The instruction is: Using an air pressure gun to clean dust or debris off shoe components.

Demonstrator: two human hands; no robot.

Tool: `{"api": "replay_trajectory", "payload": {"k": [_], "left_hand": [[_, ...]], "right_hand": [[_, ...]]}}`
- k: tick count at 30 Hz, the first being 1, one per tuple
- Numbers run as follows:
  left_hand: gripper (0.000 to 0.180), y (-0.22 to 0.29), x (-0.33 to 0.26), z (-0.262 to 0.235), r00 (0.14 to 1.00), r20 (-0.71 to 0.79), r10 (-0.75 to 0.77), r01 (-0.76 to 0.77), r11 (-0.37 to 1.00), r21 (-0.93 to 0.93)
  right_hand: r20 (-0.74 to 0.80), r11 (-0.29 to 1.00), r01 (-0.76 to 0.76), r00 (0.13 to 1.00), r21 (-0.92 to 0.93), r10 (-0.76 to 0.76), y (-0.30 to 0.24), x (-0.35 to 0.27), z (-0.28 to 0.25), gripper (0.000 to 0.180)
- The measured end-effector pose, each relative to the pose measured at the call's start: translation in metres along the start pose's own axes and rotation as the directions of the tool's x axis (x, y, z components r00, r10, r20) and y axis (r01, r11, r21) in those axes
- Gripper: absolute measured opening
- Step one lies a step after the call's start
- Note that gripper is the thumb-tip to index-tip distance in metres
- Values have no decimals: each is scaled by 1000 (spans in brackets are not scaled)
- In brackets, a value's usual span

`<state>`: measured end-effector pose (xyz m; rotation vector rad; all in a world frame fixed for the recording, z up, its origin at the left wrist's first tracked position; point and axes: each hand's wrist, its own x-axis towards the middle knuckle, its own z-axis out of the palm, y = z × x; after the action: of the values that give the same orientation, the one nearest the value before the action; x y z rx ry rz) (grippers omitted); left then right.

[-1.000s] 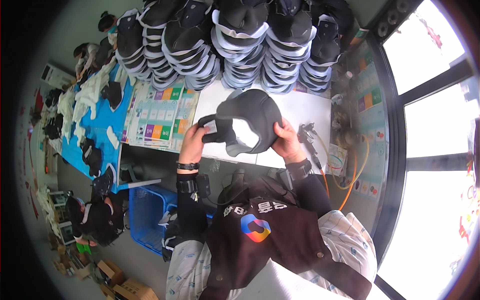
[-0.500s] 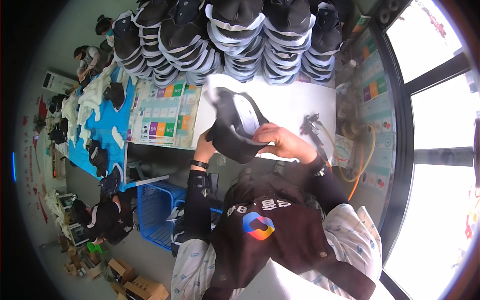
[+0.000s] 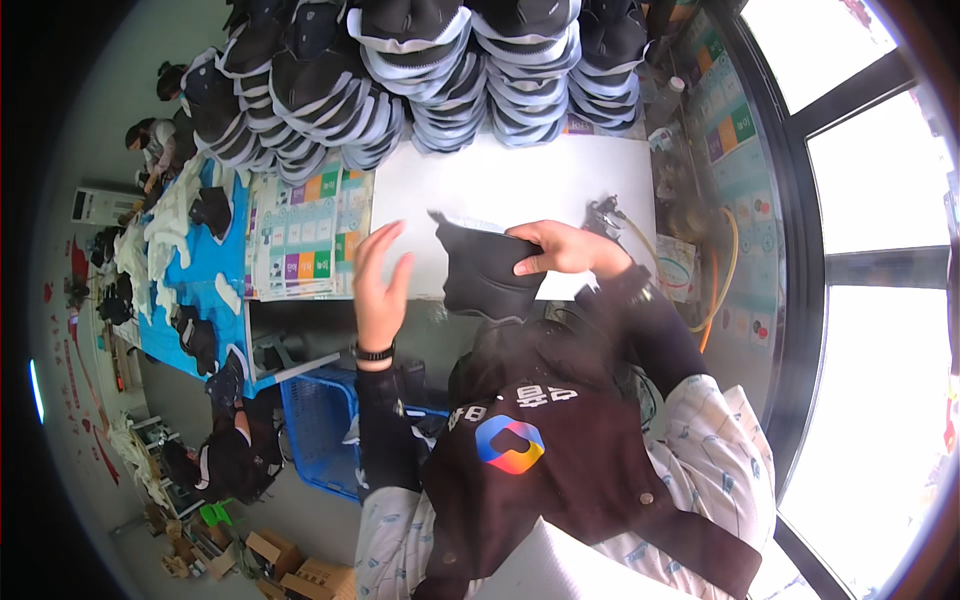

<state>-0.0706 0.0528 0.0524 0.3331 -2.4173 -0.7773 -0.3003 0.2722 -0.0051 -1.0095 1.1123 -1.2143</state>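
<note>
My right hand [image 3: 562, 250] pinches the right upper edge of a black piece [image 3: 488, 272] that looks like a shoe upper, thumb on the near face and fingers behind. It hangs upright over the near edge of the white worktop [image 3: 420, 195], and a strip of pale lining shows along its top. Left of it, apart from it, my left hand [image 3: 380, 285] is raised open, fingers spread, holding nothing. Several tall stacks of similar black pieces with pale grey edges [image 3: 425, 85] stand along the back of the worktop.
A spray gun [image 3: 606, 215] with a yellow hose lies at the worktop's right. Printed sheets [image 3: 305, 240] cover its left part. Beyond is a blue-covered table [image 3: 215, 295] with white and black pieces. A blue crate [image 3: 318, 425] stands below left. A co-worker [image 3: 235, 455] is at lower left; windows line the right.
My left hand has let go of the black upper and moved left, opening. The upper has turned from showing its pale inside to showing its black outside. The view has shifted slightly.
</note>
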Motion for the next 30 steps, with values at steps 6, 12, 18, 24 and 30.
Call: {"api": "replay_trajectory", "payload": {"k": [6, 12, 18, 24, 30], "left_hand": [[21, -28, 1, 73, 884, 428, -190, 305, 927, -218], [9, -98, -45, 135, 907, 281, -312, 368, 913, -174], [8, -148, -61, 154, 912, 207, -353, 390, 902, -182], [10, -159, -70, 166, 890, 208, -405, 447, 865, -229], [14, -165, -73, 165, 758, 418, -500, 644, 676, -359]], "right_hand": [[84, 994, -81, 994, 68, 75, 59, 20, -16, 31], [-259, 986, -158, 951, 60, 168, 118, 23, -22, 27], [-452, 967, -161, 860, 199, 236, 182, 18, -35, 20], [-542, 970, -185, 805, 157, 242, 177, 28, -20, 26], [-668, 917, -387, 707, -91, 233, 170, 35, -14, 23]]}}
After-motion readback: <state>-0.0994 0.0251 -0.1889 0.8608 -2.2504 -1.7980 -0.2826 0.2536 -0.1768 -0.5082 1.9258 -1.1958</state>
